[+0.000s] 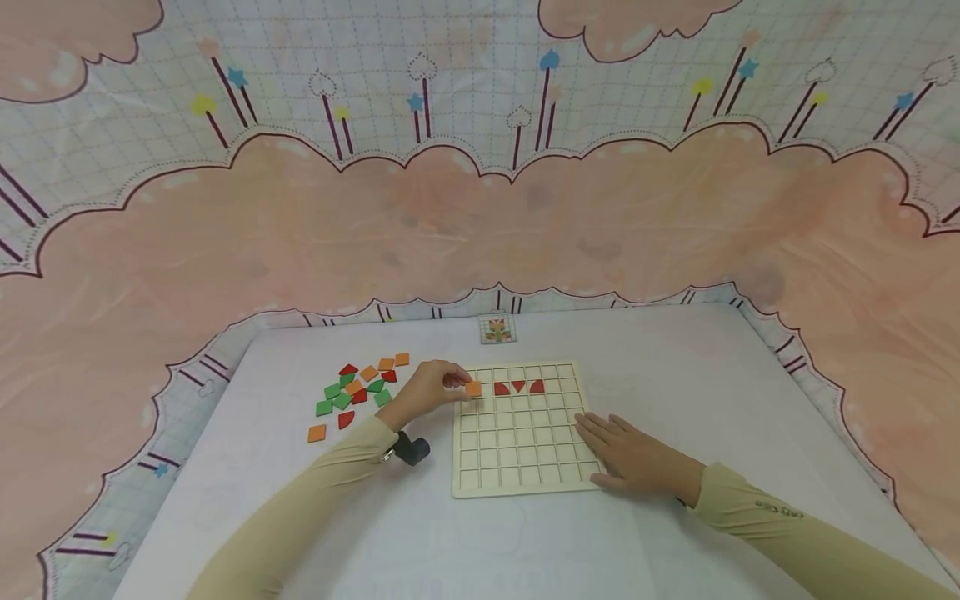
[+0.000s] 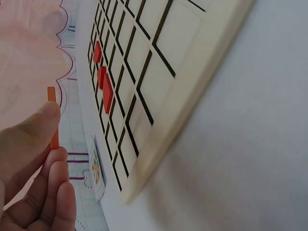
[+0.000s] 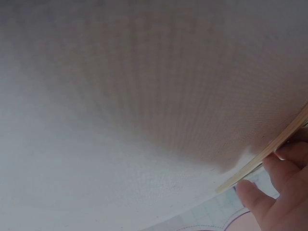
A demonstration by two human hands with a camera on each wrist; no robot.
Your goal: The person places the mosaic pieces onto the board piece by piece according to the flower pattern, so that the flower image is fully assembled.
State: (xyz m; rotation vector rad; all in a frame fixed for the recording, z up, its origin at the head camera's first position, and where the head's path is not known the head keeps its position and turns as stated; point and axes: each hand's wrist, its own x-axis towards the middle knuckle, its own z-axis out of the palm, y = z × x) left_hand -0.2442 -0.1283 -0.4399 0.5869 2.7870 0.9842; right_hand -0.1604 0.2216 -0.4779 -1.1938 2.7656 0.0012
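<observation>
- Pinched in the left hand (image 1: 424, 392): an orange square (image 1: 472, 389), toward ten o'clock on the board (image 1: 525, 433).
- Right hand (image 1: 633, 457), fingers loosely extended, touches its four o'clock edge.

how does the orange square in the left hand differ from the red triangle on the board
The orange square has four sides; the red triangle has three. The orange square is pinched in the left hand; the red triangle lies on the board between two other red pieces. Both are flat, single-coloured pieces.
</observation>
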